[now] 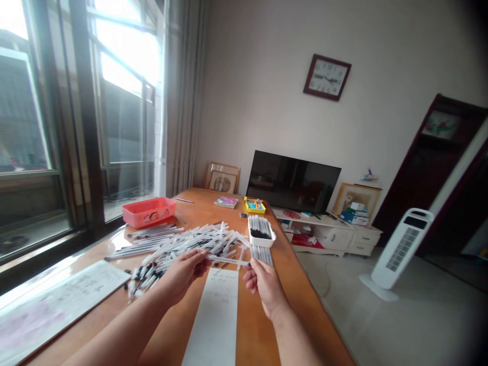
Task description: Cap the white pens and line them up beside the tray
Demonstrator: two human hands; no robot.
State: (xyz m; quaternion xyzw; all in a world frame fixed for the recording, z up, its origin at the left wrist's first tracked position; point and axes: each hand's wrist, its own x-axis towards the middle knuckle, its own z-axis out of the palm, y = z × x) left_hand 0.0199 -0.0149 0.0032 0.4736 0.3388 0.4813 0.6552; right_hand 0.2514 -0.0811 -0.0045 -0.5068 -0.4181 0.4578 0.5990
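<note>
A slim pen with a pale, translucent barrel [227,260] spans the gap between my hands, held level above the table. My left hand [186,269] pinches its left end. The fingers of my right hand [265,282] are closed on the other end, where a small dark tip shows. Just beyond lies a loose heap of similar pale barrels [202,240]. Black-ended pieces [143,277] are piled left of my left hand. A white tray [269,242] of small black parts stands past my right hand, with rows of barrels behind and in front of it.
A long white board [213,320] lies beneath my hands, and a larger marked sheet [57,310] is at left. Farther back are a red plastic basket [148,216], a book [226,202] and a yellow box [254,205]. The table's right edge drops to the floor.
</note>
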